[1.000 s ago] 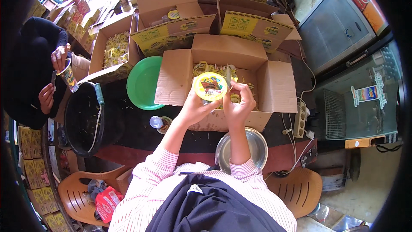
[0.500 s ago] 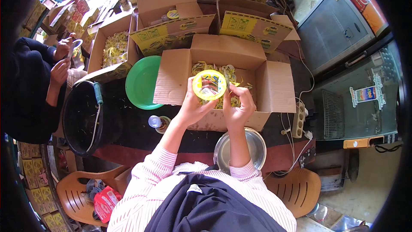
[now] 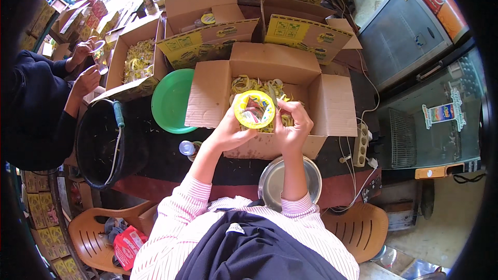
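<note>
The left hand [image 3: 232, 127] grips the yellow-rimmed cup [image 3: 254, 110] above the open carton [image 3: 340, 105], while the right hand [image 3: 293, 125] pinches a thin blade [image 3: 273, 94] at its right edge. The cup should be held steady, left fingers clear of the blade. The green basin [image 3: 162, 101], bottle [image 3: 188, 149] and steel bowl [image 3: 267, 189] crowd the forearms and limit low arm movement.

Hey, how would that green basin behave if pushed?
The green basin is probably light, as it looks like plastic. Its wide, shallow shape should make it hard to tip. Rightward, it may meet the carton flap.
</note>
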`<action>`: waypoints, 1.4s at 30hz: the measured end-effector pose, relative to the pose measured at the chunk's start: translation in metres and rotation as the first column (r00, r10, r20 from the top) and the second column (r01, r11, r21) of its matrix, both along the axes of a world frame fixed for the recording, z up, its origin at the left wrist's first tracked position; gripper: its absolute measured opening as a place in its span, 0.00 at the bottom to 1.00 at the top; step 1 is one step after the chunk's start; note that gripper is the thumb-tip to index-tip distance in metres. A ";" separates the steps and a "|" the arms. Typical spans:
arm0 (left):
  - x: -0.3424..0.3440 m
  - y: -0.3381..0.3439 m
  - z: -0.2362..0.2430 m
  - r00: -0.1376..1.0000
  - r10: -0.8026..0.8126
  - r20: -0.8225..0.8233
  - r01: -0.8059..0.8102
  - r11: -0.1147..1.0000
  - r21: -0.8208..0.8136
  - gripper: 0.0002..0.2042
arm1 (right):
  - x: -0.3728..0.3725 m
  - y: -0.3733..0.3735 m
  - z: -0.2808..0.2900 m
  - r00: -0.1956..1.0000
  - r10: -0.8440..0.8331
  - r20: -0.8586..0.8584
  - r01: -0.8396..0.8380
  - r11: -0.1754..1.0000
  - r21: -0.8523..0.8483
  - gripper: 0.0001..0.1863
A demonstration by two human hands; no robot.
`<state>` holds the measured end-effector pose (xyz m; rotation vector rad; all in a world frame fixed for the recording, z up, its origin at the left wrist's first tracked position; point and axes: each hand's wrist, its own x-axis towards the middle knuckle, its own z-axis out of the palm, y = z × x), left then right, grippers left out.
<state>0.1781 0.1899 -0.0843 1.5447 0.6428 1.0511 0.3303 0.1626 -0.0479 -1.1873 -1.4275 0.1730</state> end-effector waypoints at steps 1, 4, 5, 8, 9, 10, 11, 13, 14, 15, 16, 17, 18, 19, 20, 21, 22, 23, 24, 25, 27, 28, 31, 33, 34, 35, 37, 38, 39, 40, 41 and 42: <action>0.000 0.001 0.000 0.999 -0.026 0.034 0.028 0.998 -0.057 0.31 | 0.000 0.000 0.000 1.000 -0.010 -0.006 0.010 1.000 0.000 0.16; 0.007 0.000 0.005 0.999 0.022 0.045 -0.021 0.999 -0.028 0.29 | -0.002 0.000 0.000 0.999 -0.035 -0.022 0.035 0.999 0.004 0.16; 0.008 -0.001 0.007 0.998 0.020 0.060 -0.019 1.000 -0.021 0.29 | -0.002 0.001 0.000 0.999 -0.039 -0.026 0.040 0.999 0.008 0.16; 0.009 -0.002 0.008 0.997 0.024 0.079 -0.027 0.999 0.025 0.28 | -0.003 0.003 0.000 0.997 -0.005 -0.074 0.005 1.000 0.007 0.16; 0.008 -0.002 0.008 0.997 0.033 0.069 -0.037 0.998 0.059 0.28 | -0.003 0.003 0.000 0.995 0.015 -0.097 -0.015 1.000 0.005 0.15; 0.009 -0.001 0.008 0.997 0.040 0.061 -0.046 0.995 0.091 0.28 | -0.003 0.003 -0.001 0.994 0.007 -0.107 -0.007 1.000 0.001 0.15; 0.011 -0.002 0.008 0.996 0.065 0.059 -0.069 0.995 0.075 0.28 | -0.003 0.004 -0.002 0.993 -0.001 -0.116 0.000 1.000 -0.003 0.15; 0.018 -0.002 0.012 0.992 0.114 0.052 -0.116 0.992 0.046 0.29 | -0.005 0.004 -0.004 0.992 -0.021 -0.125 0.021 1.000 0.000 0.14; 0.017 0.000 0.011 0.984 0.175 -0.012 -0.171 0.974 0.145 0.29 | -0.006 0.004 -0.004 0.992 -0.033 -0.125 0.034 0.999 0.008 0.14; 0.017 0.002 0.008 0.968 0.241 -0.070 -0.217 0.945 0.246 0.29 | -0.006 0.004 -0.005 0.991 -0.046 -0.124 0.048 0.999 0.016 0.14; 0.016 0.003 0.005 0.943 0.311 -0.120 -0.254 0.903 0.346 0.29 | -0.006 0.003 -0.006 0.993 -0.050 -0.104 0.052 0.999 0.016 0.13; 0.016 0.002 0.003 0.935 0.326 -0.141 -0.264 0.903 0.338 0.29 | -0.005 0.002 -0.007 0.995 -0.054 -0.083 0.055 0.998 0.016 0.13; 0.015 0.001 0.002 0.926 0.341 -0.162 -0.275 0.903 0.331 0.29 | -0.004 0.000 -0.008 0.996 -0.059 -0.062 0.060 0.998 0.016 0.12; 0.015 0.000 0.001 0.915 0.358 -0.185 -0.287 0.901 0.324 0.29 | -0.006 -0.001 -0.009 0.995 -0.074 -0.059 0.076 0.997 0.017 0.12; 0.015 -0.001 0.001 0.943 0.316 -0.104 -0.288 0.932 0.221 0.28 | -0.008 -0.004 -0.011 0.994 -0.091 -0.056 0.092 0.996 0.017 0.11; 0.017 -0.001 0.001 0.960 0.279 -0.017 -0.276 0.954 0.116 0.27 | -0.010 -0.006 -0.011 0.993 -0.107 -0.052 0.108 0.994 0.018 0.11; 0.019 -0.002 0.000 0.966 0.249 0.074 -0.250 0.968 0.012 0.26 | -0.010 -0.008 -0.011 0.992 -0.121 -0.032 0.121 0.993 0.010 0.11; 0.020 -0.002 -0.002 0.962 0.260 0.082 -0.264 0.964 0.040 0.26 | -0.011 -0.010 -0.011 0.991 -0.134 -0.011 0.134 0.991 0.002 0.11; 0.021 -0.003 -0.005 0.958 0.272 0.090 -0.278 0.958 0.067 0.26 | -0.012 -0.012 -0.011 0.989 -0.147 0.009 0.147 0.989 -0.005 0.11; 0.022 -0.003 -0.005 0.954 0.282 0.098 -0.291 0.952 0.094 0.26 | -0.014 -0.013 -0.011 0.987 -0.158 0.021 0.158 0.987 0.005 0.11; 0.025 -0.007 -0.005 0.947 0.299 0.120 -0.311 0.944 0.106 0.28 | -0.018 -0.014 -0.011 0.982 -0.181 0.044 0.180 0.983 0.025 0.11; 0.027 -0.009 -0.004 0.943 0.306 0.131 -0.321 0.940 0.112 0.29 | -0.018 -0.014 -0.012 0.980 -0.192 0.056 0.190 0.981 0.038 0.11; 0.027 -0.007 -0.010 0.949 0.262 0.174 -0.271 0.962 0.032 0.29 | -0.019 -0.015 -0.013 0.975 -0.210 0.072 0.206 0.977 0.058 0.11; 0.025 -0.006 -0.010 0.958 0.254 0.136 -0.268 0.958 0.103 0.28 | -0.018 -0.015 -0.011 0.977 -0.205 0.054 0.203 0.978 0.041 0.12; 0.024 -0.006 -0.009 0.961 0.252 0.117 -0.268 0.953 0.140 0.28 | -0.018 -0.014 -0.010 0.977 -0.207 0.059 0.204 0.978 0.053 0.12; 0.022 -0.006 -0.010 0.963 0.256 0.080 -0.266 0.949 0.172 0.28 | -0.018 -0.012 -0.008 0.976 -0.208 0.064 0.204 0.977 0.065 0.12; 0.020 -0.004 -0.012 0.965 0.262 0.007 -0.257 0.938 0.233 0.29 | -0.016 -0.009 -0.006 0.976 -0.206 0.065 0.201 0.977 0.069 0.13; 0.020 -0.005 -0.010 0.969 0.247 0.013 -0.243 0.943 0.227 0.30 | -0.014 -0.008 -0.005 0.977 -0.202 0.062 0.198 0.978 0.062 0.14; 0.020 -0.006 -0.007 0.973 0.231 0.018 -0.230 0.948 0.221 0.30 | -0.013 -0.007 -0.005 0.978 -0.198 0.058 0.195 0.979 0.055 0.14; 0.019 -0.007 -0.004 0.976 0.217 0.023 -0.217 0.952 0.215 0.31 | -0.012 -0.006 -0.004 0.980 -0.191 0.052 0.188 0.981 0.053 0.14; 0.019 -0.006 -0.004 0.979 0.203 0.035 -0.206 0.956 0.211 0.30 | -0.012 -0.005 -0.004 0.982 -0.184 0.046 0.182 0.982 0.051 0.15; 0.019 -0.006 -0.005 0.981 0.189 0.046 -0.195 0.959 0.208 0.30 | -0.011 -0.005 -0.004 0.983 -0.178 0.039 0.176 0.983 0.050 0.15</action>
